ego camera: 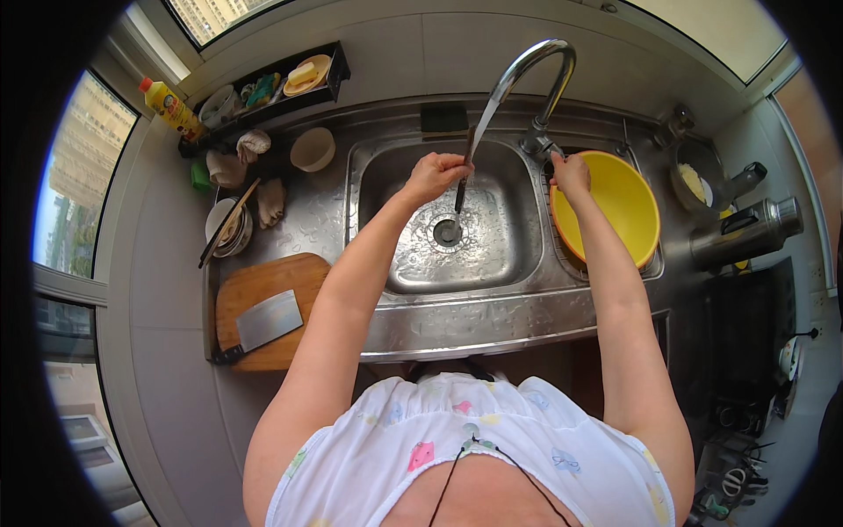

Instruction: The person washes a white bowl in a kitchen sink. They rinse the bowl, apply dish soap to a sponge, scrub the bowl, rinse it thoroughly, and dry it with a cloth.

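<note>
My left hand grips dark, slender sticks, probably chopsticks, upright over the stainless steel sink. Water runs from the curved chrome faucet onto or right beside the sticks. Below them lies the round drain, and droplets wet the basin floor. My right hand has its fingers at the faucet's lever. That hand also reaches across the rim of a yellow plastic basin, which sits on a wire rack to the right of the sink.
A cleaver lies on a wooden cutting board at left. Stacked bowls with chopsticks across them, a cream bowl and cloths stand behind it. At right are a steel thermos and a bowl holding pale food.
</note>
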Action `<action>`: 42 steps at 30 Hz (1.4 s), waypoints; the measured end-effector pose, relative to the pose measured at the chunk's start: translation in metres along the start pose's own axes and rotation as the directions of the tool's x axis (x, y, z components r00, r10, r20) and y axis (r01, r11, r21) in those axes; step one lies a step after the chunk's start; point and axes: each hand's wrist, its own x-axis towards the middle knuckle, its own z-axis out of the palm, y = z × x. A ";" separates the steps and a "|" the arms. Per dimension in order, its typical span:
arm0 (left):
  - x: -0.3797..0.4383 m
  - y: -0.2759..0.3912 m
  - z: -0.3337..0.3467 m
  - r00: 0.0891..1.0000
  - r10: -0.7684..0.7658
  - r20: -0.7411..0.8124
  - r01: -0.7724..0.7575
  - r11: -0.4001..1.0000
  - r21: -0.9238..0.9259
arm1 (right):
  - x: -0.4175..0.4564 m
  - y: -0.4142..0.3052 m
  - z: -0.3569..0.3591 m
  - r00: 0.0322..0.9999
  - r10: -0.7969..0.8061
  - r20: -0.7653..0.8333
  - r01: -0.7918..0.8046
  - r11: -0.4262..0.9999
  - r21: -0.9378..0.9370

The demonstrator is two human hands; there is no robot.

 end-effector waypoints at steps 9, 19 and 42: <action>0.013 0.005 0.007 0.992 -0.017 -0.125 0.006 0.996 -0.087 | 0.003 0.006 0.005 0.999 -0.038 -0.030 0.038 0.999 -0.010; 0.010 0.009 0.015 0.932 0.347 -0.103 -0.257 0.833 0.490 | 0.017 0.018 0.020 1.000 -0.004 -0.010 0.006 0.993 0.116; -0.206 0.047 -0.217 0.922 0.351 -0.163 -0.046 0.517 0.854 | -0.103 -0.006 -0.011 0.958 -0.281 -0.055 0.286 0.950 0.122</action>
